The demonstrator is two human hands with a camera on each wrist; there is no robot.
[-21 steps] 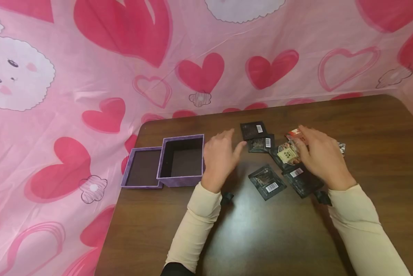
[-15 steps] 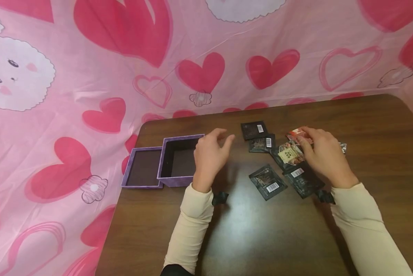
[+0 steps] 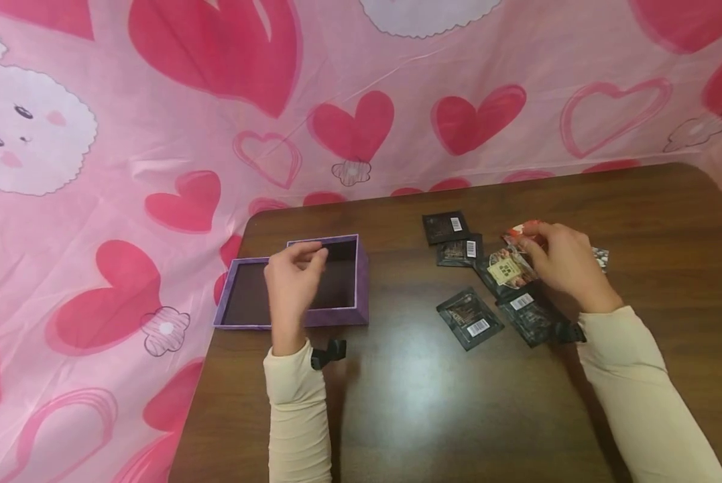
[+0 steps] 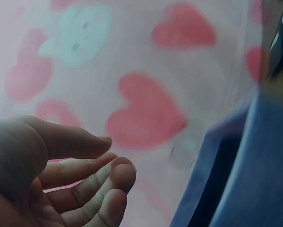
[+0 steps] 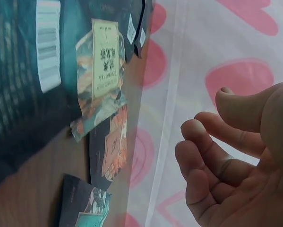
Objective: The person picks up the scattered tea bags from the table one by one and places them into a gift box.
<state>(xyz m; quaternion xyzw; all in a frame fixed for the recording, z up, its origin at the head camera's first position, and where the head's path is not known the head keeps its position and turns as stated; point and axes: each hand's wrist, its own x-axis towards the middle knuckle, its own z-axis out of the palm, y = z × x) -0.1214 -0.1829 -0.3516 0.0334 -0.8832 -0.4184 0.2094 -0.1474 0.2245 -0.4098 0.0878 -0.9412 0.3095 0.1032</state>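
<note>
Lid (image 3: 242, 295) off, the box (image 3: 361, 288) sits near the left hand's (image 3: 291, 288) fingers; packets (image 3: 466, 315) lie outside, near the right hand's (image 3: 568, 263); both curve loosely, gripping nothing.

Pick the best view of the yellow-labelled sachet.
Right wrist: the sachet is large there, and "OOLONG TEA" reads on its label, turned around. Head shows it smaller, beside the right hand, text unreadable. I can't make it out in left wrist.

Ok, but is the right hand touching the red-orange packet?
Apart. The right wrist view shows a plain gap, with pink cloth visible between the right hand and the red-orange packet.
</note>
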